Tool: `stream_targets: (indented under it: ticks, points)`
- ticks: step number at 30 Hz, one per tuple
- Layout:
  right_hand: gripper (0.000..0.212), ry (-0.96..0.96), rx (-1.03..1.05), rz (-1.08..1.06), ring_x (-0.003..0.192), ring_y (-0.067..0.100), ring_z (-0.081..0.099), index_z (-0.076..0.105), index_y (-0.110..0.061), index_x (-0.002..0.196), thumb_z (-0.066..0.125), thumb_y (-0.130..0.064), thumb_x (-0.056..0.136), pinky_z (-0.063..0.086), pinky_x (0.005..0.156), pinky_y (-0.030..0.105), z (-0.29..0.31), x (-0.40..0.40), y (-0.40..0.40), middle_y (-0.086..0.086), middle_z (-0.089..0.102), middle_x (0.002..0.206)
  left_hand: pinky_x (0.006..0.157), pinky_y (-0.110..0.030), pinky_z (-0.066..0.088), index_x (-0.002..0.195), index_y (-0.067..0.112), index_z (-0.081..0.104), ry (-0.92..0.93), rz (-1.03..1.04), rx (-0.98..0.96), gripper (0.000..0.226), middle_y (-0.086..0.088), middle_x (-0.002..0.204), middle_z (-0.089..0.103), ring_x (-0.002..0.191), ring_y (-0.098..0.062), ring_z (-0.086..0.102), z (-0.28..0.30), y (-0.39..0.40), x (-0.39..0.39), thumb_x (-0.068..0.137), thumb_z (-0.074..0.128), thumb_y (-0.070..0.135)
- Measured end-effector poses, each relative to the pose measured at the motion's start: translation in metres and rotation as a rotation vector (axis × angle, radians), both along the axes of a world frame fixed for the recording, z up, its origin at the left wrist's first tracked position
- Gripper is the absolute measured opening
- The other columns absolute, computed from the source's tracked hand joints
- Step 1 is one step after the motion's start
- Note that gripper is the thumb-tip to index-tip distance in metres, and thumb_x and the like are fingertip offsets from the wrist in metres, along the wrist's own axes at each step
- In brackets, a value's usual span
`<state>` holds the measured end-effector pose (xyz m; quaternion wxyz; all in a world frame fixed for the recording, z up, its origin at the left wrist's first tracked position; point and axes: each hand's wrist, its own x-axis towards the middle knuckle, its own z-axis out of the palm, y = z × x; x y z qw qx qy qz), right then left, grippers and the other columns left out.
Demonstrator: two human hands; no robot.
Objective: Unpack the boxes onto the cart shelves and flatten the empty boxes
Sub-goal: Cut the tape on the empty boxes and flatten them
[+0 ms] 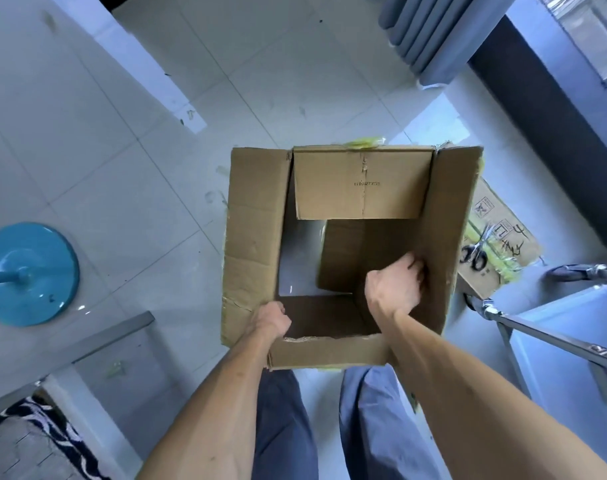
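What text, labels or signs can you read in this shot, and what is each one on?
Printed code on the far inner flap of the open cardboard box: upside down and too blurred to read.
Handwritten dark characters on the flattened box under the scissors: not legible.
Printed handling symbols in squares on that flattened box: icons only, their captions too small to read.
Nothing else carries text.

Both my bare forearms reach forward and down from the bottom of the view, the right one crossing higher and further out. My left hand is curled into a grip, knuckles up, thumb tucked under. My right hand sits further ahead, wrist bent slightly, fingers curled tight and pinching (their tips are hidden from me). Below the arms, my two legs in blue-grey trousers stand apart.
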<state>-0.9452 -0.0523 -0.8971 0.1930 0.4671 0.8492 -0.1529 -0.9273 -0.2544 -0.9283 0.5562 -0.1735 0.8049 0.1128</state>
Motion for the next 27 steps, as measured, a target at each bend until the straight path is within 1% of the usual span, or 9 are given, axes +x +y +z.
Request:
stream_targets:
  ticks: [3,7,11,14,17,20,22,25,27]
  points:
    - [0.051,-0.145,-0.009,0.21,0.125,0.037,0.045,0.047,-0.005,0.125,0.06,-0.02,0.078,0.034,0.109,0.044,-0.007,0.011,-0.004,0.018,0.05,0.131,0.104,-0.031,0.043,0.147,0.021,0.042,-0.054,-0.023,-0.06,0.058,-0.006,0.144,0.052,0.131,-0.025,0.05,-0.003,0.0,0.014,0.092,0.058,0.014]
    - [0.037,-0.375,-0.186,0.279,0.132,0.039,0.041,0.058,-0.009,0.121,0.054,-0.027,0.089,0.025,0.114,0.046,-0.014,0.009,-0.016,0.017,0.058,0.129,0.065,-0.03,0.048,0.105,0.015,0.064,0.355,-0.146,-0.219,0.018,-0.007,0.094,0.07,0.086,-0.023,0.066,0.001,0.01,0.014,0.088,0.064,0.016]
    - [0.035,-0.481,-0.38,0.47,0.119,0.035,0.056,0.057,-0.006,0.131,0.041,-0.004,0.101,0.049,0.082,0.045,0.0,0.017,-0.024,0.016,0.055,0.13,0.057,-0.03,0.034,0.11,0.013,0.047,0.575,-0.052,-0.272,0.038,-0.011,0.104,0.058,0.075,-0.021,0.054,0.006,0.018,-0.007,0.084,0.072,0.026]
    - [0.03,-0.579,-0.487,0.454,0.117,0.034,0.059,0.058,-0.002,0.127,0.045,-0.008,0.1,0.051,0.089,0.042,-0.001,0.011,-0.019,0.017,0.058,0.127,0.065,-0.035,0.036,0.122,0.01,0.04,0.497,0.197,-0.288,0.056,-0.017,0.113,0.057,0.094,-0.03,0.059,0.001,0.019,-0.029,0.086,0.072,0.039]
    - [0.023,-0.711,-0.523,0.459,0.111,0.032,0.064,0.061,-0.002,0.097,0.042,-0.016,0.097,0.051,0.087,0.035,0.001,-0.003,-0.01,0.014,0.065,0.124,0.068,-0.033,0.041,0.117,0.007,0.052,0.478,0.17,-0.268,0.033,-0.016,0.108,0.065,0.097,-0.032,0.064,-0.005,0.009,-0.042,0.096,0.06,0.031]
    - [0.02,-0.81,-0.513,0.57,0.071,0.025,0.062,0.059,-0.009,0.082,0.06,-0.027,0.09,0.053,0.069,0.031,0.002,-0.008,-0.006,0.008,0.069,0.09,0.069,-0.033,0.045,0.101,0.006,0.067,0.533,0.088,-0.26,0.014,-0.016,0.1,0.068,0.09,-0.033,0.064,-0.004,-0.006,-0.054,0.095,0.055,0.01]
    - [0.023,-0.898,-0.527,0.59,0.062,0.021,0.058,0.066,-0.013,0.097,0.072,-0.031,0.083,0.055,0.073,0.032,0.004,-0.003,-0.008,0.003,0.062,0.07,0.07,-0.032,0.048,0.099,0.007,0.068,0.472,0.137,-0.192,0.018,-0.014,0.101,0.068,0.086,-0.03,0.062,0.001,-0.01,-0.062,0.094,0.051,0.004]
    - [0.036,-0.93,-0.533,0.609,0.078,0.022,0.067,0.067,-0.013,0.108,0.077,-0.029,0.078,0.054,0.077,0.031,0.002,0.005,-0.023,0.001,0.063,0.075,0.075,-0.03,0.045,0.116,0.008,0.062,0.356,0.164,-0.126,0.024,-0.013,0.115,0.066,0.104,-0.032,0.063,0.004,-0.011,-0.063,0.095,0.054,0.017]
    - [0.048,-0.874,-0.493,0.664,0.1,0.022,0.068,0.063,-0.009,0.119,0.078,-0.029,0.077,0.054,0.079,0.029,-0.005,0.011,-0.039,0.003,0.068,0.101,0.079,-0.031,0.044,0.12,0.007,0.06,0.298,0.184,-0.13,0.03,-0.014,0.12,0.064,0.11,-0.033,0.061,-0.002,-0.013,-0.056,0.095,0.055,0.024]
